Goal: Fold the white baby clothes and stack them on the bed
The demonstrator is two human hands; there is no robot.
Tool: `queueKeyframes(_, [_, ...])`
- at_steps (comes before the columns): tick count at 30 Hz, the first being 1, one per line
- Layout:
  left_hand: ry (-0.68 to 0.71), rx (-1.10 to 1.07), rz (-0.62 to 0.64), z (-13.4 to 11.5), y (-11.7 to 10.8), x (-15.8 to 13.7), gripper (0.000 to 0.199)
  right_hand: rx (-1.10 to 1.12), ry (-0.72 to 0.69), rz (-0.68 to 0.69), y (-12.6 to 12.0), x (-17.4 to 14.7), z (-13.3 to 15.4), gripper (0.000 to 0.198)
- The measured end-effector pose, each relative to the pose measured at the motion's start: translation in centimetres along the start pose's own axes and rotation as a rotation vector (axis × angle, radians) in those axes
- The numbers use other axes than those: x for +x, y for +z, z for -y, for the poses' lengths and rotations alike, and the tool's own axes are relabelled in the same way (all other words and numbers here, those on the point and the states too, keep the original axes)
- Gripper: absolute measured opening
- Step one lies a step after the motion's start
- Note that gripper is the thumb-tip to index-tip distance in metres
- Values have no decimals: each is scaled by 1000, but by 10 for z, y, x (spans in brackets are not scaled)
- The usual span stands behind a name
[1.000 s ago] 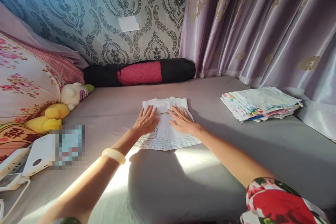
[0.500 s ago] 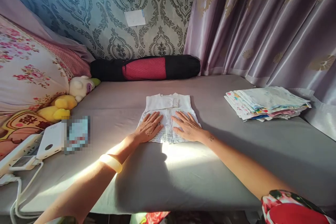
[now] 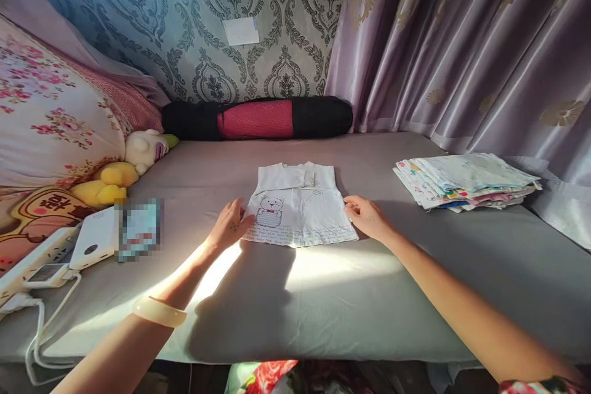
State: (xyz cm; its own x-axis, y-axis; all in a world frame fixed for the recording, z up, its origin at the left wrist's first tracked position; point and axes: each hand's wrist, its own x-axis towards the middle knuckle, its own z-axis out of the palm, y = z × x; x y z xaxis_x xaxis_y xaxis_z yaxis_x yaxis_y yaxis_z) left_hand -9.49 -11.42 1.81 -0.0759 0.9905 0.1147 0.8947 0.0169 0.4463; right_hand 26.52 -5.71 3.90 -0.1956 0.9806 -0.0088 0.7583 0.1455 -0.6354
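Note:
A small white baby shirt (image 3: 295,212) lies face up and spread flat on the grey sheet, its sleeves folded across the top. A bear drawing and lines of printed text show on its front. At the shirt's left side edge, my left hand (image 3: 229,223) is closed with curled fingers, its thumb over the cloth. My right hand (image 3: 369,217) pinches the opposite side edge between thumb and fingers. The undersides of both hands are hidden.
A stack of folded cloths (image 3: 466,180) lies to the right. A black and red rolled bag (image 3: 256,118) rests against the wall. On the left are plush toys (image 3: 108,184), a white power bank (image 3: 95,239), a power strip (image 3: 39,258) with cables and a floral pillow (image 3: 55,111).
My hands have slid apart from the middle of the shirt to its two side edges, and the fingers have curled from lying flat. The bear print is now uncovered.

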Motion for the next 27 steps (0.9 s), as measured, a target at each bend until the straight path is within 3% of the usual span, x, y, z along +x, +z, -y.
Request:
queueKeyframes(6, [-224, -235, 73, -1, -9, -6, 58, -36, 137, 31, -5, -8, -5, 26])
queueKeyframes(14, [-245, -596, 329, -9, -23, -24, 75, 138, 92, 162, -11, -29, -6, 37])
queueKeyframes(22, [-268, -661, 415, -17, -38, -27, 35, 375, 192, 416, -28, -35, 2, 38])
queueKeyframes(27, [-289, -820, 346, -19, -41, -20, 34, 669, 155, 400, -26, -29, -3, 45])
